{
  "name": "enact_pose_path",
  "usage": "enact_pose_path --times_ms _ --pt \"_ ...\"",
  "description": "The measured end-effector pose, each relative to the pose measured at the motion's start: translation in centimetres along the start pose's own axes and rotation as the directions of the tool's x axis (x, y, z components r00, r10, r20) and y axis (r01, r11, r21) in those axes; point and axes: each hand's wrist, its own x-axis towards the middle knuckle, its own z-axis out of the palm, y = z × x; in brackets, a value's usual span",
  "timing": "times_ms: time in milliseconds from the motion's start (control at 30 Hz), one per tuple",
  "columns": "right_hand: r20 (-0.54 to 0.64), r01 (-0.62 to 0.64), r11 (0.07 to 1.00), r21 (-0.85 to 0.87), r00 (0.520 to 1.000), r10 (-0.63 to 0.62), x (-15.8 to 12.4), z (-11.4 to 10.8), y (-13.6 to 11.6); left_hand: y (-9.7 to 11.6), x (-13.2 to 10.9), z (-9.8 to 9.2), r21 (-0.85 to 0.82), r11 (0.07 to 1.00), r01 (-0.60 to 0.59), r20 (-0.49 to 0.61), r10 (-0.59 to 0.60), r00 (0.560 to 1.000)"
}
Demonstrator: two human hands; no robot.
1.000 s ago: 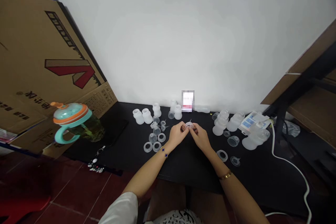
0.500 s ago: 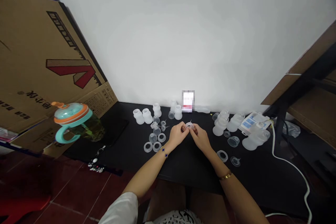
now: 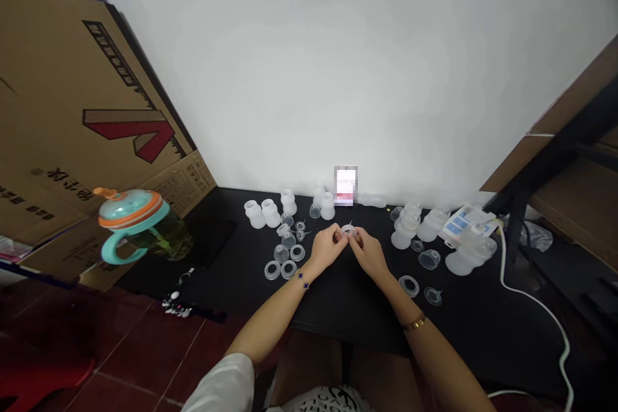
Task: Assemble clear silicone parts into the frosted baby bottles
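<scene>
My left hand (image 3: 327, 247) and my right hand (image 3: 367, 252) meet over the middle of the black table (image 3: 338, 296). Both pinch a small clear plastic ring part (image 3: 348, 231) between their fingertips, just above the tabletop. Clear rings (image 3: 281, 269) and small caps lie to the left of my left hand. Another clear ring (image 3: 409, 285) and a small cap (image 3: 432, 296) lie to the right of my right wrist.
White translucent bottles (image 3: 263, 212) stand at the back left, more bottles (image 3: 410, 225) at the back right beside a white-blue packet (image 3: 461, 222). A teal and orange cup (image 3: 138, 224) sits by a cardboard box (image 3: 72, 129). A white cable (image 3: 535, 302) runs down the right.
</scene>
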Motion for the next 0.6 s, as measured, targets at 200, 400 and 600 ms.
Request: enact_pose_path --times_ms 200,400,600 --pt "-0.002 -0.013 1.0 -0.021 1.0 0.013 0.07 -0.04 0.0 -0.08 -0.04 0.06 0.01 1.0 0.005 -0.001 -0.005 1.0" --pt "-0.005 -0.008 1.0 -0.023 1.0 0.007 0.07 -0.02 0.0 -0.06 -0.04 0.06 0.011 1.0 0.015 0.01 -0.015 1.0" --pt "-0.009 -0.004 1.0 -0.019 1.0 0.004 0.1 0.08 0.1 0.1 -0.03 -0.03 0.01 1.0 0.013 0.017 -0.013 1.0"
